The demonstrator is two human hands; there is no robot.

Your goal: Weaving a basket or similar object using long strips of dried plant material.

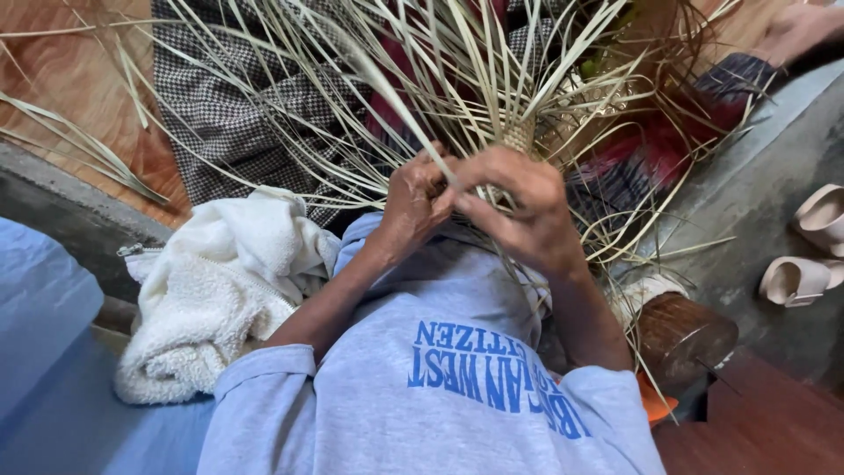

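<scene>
Both my hands meet at the middle of a half-woven piece of pale straw strips [519, 132], whose loose ends fan upward and outward. My left hand [411, 207] pinches several strips with its fingers closed. My right hand [519, 211] curls over the woven base, gripping strips against it. The two hands touch at the fingertips. My grey sweatshirt sleeves lead down to the frame's lower edge.
A white fleece garment [220, 290] lies at my left. A checked cloth [237, 105] lies under the strips. A brown wooden stump [686, 339] stands at the lower right, pale sandals [804, 264] on the grey concrete floor beyond. Another person's hand [796, 31] shows top right.
</scene>
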